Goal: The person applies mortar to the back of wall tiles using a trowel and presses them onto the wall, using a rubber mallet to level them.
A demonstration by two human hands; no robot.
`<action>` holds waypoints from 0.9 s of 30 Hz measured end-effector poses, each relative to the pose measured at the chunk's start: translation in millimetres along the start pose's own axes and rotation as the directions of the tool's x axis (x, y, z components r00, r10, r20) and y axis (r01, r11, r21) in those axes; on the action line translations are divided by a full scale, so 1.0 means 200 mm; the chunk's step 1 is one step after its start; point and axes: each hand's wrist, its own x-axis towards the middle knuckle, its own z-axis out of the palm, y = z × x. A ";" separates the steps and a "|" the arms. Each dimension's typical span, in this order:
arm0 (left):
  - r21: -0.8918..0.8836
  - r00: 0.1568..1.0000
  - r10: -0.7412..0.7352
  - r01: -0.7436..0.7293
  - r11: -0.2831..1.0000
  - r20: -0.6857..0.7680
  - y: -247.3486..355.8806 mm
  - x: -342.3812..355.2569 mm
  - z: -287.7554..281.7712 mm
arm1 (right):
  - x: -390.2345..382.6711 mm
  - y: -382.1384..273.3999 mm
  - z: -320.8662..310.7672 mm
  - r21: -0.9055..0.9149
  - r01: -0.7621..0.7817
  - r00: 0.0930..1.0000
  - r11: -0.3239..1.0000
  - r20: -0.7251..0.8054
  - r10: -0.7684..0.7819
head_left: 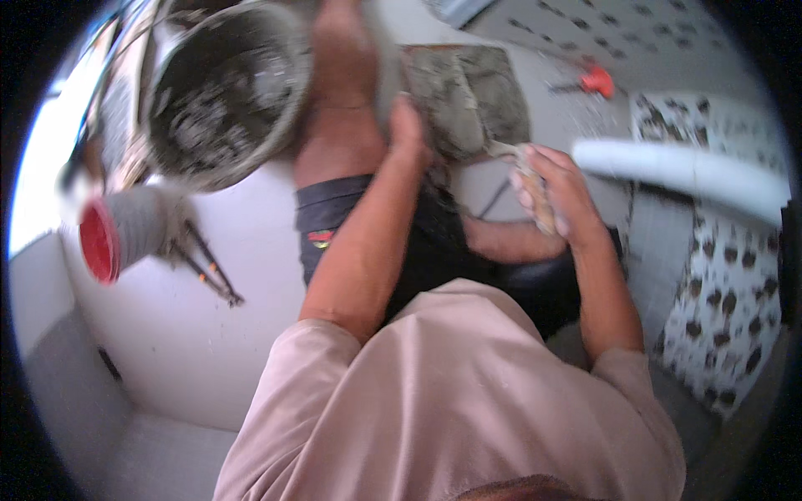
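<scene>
A flat tile spread with wet grey mortar (501,96) lies in front of me between my legs. At its left edge is my left hand (407,129), closed against the side with most of its fingers hidden. My right hand (555,188) is wrapped round the wooden handle (539,204) of a mortar-smeared trowel at the tile's near right corner. The trowel's blade is hard to tell from the grey mortar. A ridge runs down the middle of the coating.
A large bucket of mortar (296,108) stands left of my leg. Near it, a grey, red-mouthed container (142,230) lies tipped beside dirty metal rods (205,267). To the right are a red-handled tool (596,81), a white roll (677,163) and a panel with dark dabs (718,309).
</scene>
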 end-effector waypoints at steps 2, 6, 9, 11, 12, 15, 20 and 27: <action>-0.122 0.991 -0.025 0.041 0.992 0.134 -0.08 0.18 -0.05 | -0.01 -0.14 0.09 -0.131 0.140 0.988 0.982 0.089 -0.129; -0.060 0.972 0.073 -0.060 0.996 0.224 -0.06 0.10 0.02 | -0.01 -0.48 0.38 -0.448 0.424 0.905 0.787 0.246 -0.348; 0.064 0.990 0.081 -0.089 0.994 0.115 -0.10 0.21 -0.07 | 0.06 -0.65 0.70 -0.733 0.676 0.624 0.077 0.514 -0.589; 0.097 0.997 0.071 -0.075 0.992 0.042 -0.07 0.17 -0.02 | 0.12 -0.74 0.89 -0.626 0.499 0.143 -0.599 0.742 -0.655; 0.083 0.995 0.095 -0.096 0.992 0.020 -0.08 0.22 -0.07 | 0.13 -0.76 1.02 -0.600 0.519 0.117 -0.609 0.755 -0.645; 0.254 0.966 0.258 -0.247 0.935 -0.012 -0.14 0.29 -0.07 | 0.21 -0.80 1.28 -0.405 0.398 0.037 -0.823 0.903 -0.427; 0.567 0.962 0.270 -0.247 0.786 0.044 -0.17 0.30 -0.02 | 0.47 -0.74 1.49 -0.368 0.325 0.582 -0.871 0.804 -0.122; 0.545 0.900 0.435 -0.360 0.757 -0.010 -0.24 0.40 -0.06 | 0.55 -0.63 1.67 -0.074 0.318 0.468 -0.945 0.879 0.089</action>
